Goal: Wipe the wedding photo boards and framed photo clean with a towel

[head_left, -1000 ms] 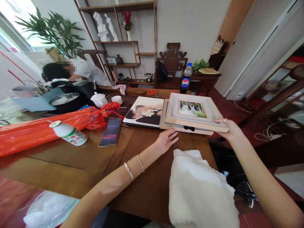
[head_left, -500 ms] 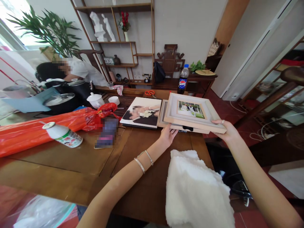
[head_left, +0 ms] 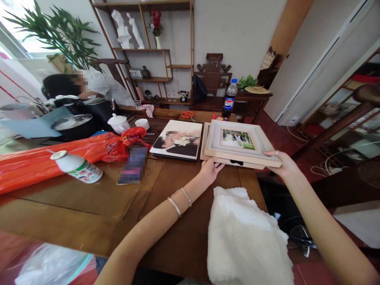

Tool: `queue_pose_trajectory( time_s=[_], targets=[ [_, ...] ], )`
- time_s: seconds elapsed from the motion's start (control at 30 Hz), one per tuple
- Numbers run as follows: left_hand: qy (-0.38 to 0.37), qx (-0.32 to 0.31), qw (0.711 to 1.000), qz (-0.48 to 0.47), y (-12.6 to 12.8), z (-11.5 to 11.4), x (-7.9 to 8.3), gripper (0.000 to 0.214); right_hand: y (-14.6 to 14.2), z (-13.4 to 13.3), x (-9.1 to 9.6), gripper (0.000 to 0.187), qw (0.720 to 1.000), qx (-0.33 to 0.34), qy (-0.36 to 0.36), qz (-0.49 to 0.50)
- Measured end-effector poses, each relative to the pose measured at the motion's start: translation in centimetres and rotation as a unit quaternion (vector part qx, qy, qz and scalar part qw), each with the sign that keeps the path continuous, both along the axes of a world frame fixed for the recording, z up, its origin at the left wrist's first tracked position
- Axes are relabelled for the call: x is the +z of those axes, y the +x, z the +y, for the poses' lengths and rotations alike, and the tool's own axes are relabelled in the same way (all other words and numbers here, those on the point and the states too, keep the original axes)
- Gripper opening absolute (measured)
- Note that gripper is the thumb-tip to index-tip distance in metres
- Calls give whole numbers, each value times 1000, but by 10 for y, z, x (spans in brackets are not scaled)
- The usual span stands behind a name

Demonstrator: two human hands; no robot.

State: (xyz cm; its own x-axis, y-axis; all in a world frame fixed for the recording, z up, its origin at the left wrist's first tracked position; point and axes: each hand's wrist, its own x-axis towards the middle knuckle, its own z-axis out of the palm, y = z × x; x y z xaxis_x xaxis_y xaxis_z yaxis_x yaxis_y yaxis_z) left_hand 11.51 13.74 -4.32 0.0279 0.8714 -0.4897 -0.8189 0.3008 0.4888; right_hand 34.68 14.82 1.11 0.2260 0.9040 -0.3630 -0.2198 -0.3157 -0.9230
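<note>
A light wooden picture frame [head_left: 204, 152] with a small outdoor photo in a wide mat lies over another pale frame [head_left: 255, 165] on the table. My right hand [head_left: 281, 161] grips the upper frame's near right corner, thumb on top and fingers underneath. My left hand [head_left: 211, 169] is at the near left edge, its fingers curled under the frames; whether it bears on the upper or the lower one is hard to see. Left of them a large photo print or album [head_left: 178, 140] lies flat. Nearer to me is a fluffy white cloth [head_left: 246, 233].
A cola bottle [head_left: 229, 99] and orange-handled scissors [head_left: 187, 115] stand and lie behind the frames. To the left are a blurred flat object [head_left: 133, 166], a white bottle [head_left: 77, 166], a red wrapped bundle [head_left: 59, 156], a lidded cup [head_left: 118, 123] and pots. A person [head_left: 89, 85] sits beyond.
The upper frame's far side has come down, so it rests flatter and more squarely over the lower frame. Both hands keep their places at its edges.
</note>
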Motion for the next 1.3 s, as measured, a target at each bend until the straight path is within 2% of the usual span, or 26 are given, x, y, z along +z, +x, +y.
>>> queue_pose_trajectory(
  time_s=[0.23,0.43,0.53,0.9,1.3],
  targets=[
    [-6,33,999,32,-3,-5,1,27,-7,14,-1,17,999,39,-16,10],
    [19,21,998,59,-11,-7,-1,22,-7,23,-6,20,997,73,-9,6],
    [24,14,997,68,-13,-7,-2,19,-7,23,-9,20,997,77,-2,6],
    [44,20,995,88,-9,-13,-3,29,-9,24,-13,10,997,74,21,-5],
    [35,34,994,101,-3,-13,-2,27,-13,28,-22,14,995,88,37,-40]
  ],
)
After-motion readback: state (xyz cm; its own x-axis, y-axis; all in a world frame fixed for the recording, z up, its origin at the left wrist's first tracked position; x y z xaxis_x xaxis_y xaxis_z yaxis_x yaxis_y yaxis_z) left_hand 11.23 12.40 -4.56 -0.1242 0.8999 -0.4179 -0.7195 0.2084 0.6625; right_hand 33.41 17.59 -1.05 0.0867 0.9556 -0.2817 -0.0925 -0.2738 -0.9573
